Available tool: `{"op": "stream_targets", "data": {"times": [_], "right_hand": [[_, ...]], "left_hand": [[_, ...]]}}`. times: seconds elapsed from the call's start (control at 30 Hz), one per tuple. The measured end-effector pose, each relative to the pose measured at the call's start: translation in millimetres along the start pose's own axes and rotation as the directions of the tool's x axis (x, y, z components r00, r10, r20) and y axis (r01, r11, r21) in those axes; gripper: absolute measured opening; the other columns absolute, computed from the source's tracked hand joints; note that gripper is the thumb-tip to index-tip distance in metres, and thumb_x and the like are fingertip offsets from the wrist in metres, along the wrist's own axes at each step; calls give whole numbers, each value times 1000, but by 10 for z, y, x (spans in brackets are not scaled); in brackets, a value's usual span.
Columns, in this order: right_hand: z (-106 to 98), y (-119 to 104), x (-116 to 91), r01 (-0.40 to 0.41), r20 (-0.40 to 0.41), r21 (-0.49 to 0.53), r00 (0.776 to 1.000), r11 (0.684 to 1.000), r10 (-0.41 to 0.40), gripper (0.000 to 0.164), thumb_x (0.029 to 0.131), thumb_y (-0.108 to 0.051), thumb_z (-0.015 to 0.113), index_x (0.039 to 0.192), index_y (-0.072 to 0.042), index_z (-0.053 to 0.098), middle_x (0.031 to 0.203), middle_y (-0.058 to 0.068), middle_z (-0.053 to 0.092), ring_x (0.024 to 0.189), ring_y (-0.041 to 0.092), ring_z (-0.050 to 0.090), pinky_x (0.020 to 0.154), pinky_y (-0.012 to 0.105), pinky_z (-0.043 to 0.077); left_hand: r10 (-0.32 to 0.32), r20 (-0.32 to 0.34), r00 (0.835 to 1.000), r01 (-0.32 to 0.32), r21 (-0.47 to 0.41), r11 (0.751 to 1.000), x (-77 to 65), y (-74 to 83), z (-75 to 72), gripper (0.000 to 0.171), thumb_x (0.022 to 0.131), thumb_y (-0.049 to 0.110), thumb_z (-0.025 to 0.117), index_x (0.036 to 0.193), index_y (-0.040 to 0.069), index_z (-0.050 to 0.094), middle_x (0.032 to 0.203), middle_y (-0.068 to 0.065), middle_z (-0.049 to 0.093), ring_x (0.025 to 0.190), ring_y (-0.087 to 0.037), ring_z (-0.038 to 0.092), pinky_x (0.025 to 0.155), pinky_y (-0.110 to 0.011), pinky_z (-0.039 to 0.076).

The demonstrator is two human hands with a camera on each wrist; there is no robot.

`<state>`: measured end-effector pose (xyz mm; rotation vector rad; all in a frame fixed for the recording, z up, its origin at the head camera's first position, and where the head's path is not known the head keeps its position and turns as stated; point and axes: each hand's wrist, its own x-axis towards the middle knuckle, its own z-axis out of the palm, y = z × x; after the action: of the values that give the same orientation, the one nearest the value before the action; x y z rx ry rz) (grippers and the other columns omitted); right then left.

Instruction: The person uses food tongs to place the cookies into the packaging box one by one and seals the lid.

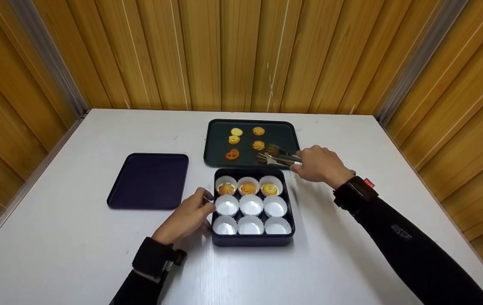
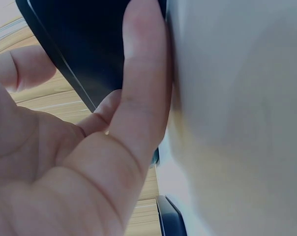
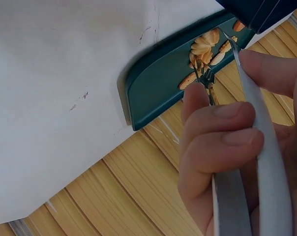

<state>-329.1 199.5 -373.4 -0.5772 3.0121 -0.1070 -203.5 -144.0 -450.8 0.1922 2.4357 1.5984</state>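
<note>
Metal tongs with fork-like tips (image 1: 281, 158) are gripped in my right hand (image 1: 322, 165); in the right wrist view the fingers curl round the tongs (image 3: 272, 187). Their tips stand apart over the dark green tray (image 1: 220, 123), beside a swirl cookie (image 1: 258, 145). My left hand (image 1: 186, 216) touches the left wall of a dark box (image 1: 252, 241), its fingers fairly straight along the side (image 2: 79, 44). White paper cups (image 1: 251, 205) fill the box in three rows. Each back-row cup holds a cookie, such as the middle one (image 1: 248, 188).
More cookies lie on the tray, among them a pretzel (image 1: 232, 154), a round pale cookie (image 1: 236, 132) and a brown one (image 1: 258, 131). A dark purple lid (image 1: 148, 181) lies left of the box. Wood-patterned walls (image 1: 241, 55) border the white table (image 1: 76, 237).
</note>
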Motion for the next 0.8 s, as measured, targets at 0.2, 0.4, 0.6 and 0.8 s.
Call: {"op": "stream_targets", "data": {"times": [0.2, 0.4, 0.6, 0.8], "right_hand": [[-8, 14, 22, 19, 15, -19, 1000, 1000, -19, 55, 103, -38, 63, 139, 3, 66, 123, 29, 70, 108, 44, 68, 88, 61, 57], [9, 8, 18, 37, -22, -27, 999, 999, -37, 49, 103, -35, 63, 137, 1, 68, 114, 25, 72, 101, 39, 68, 84, 60, 56], [60, 20, 16, 43, -41, -38, 998, 998, -44, 48, 104, -34, 62, 138, 0, 67, 112, 24, 72, 99, 38, 68, 84, 58, 57], [76, 63, 9, 42, -45, -8, 998, 999, -42, 47, 104, -34, 63, 137, -2, 69, 98, 16, 68, 83, 30, 60, 70, 49, 51]], "left_hand": [[3, -1, 1000, -2, 27, 1000, -1, 0, -1, 31, 102, 18, 53, 127, 1, 52, 115, -17, 64, 64, -26, 73, 73, -38, 60], [2, 0, 1000, -2, 22, 1000, 0, -2, -9, 31, 102, 20, 53, 128, 2, 52, 117, -17, 64, 64, -26, 72, 73, -38, 60], [2, 10, 1000, -2, 13, 1000, -3, -8, -13, 31, 103, 20, 54, 128, 2, 51, 116, -17, 63, 65, -26, 72, 71, -39, 60], [5, 11, 1000, -5, 11, 1000, -3, -7, -12, 31, 103, 20, 54, 127, 2, 51, 114, -17, 64, 65, -26, 72, 69, -40, 61]]}}
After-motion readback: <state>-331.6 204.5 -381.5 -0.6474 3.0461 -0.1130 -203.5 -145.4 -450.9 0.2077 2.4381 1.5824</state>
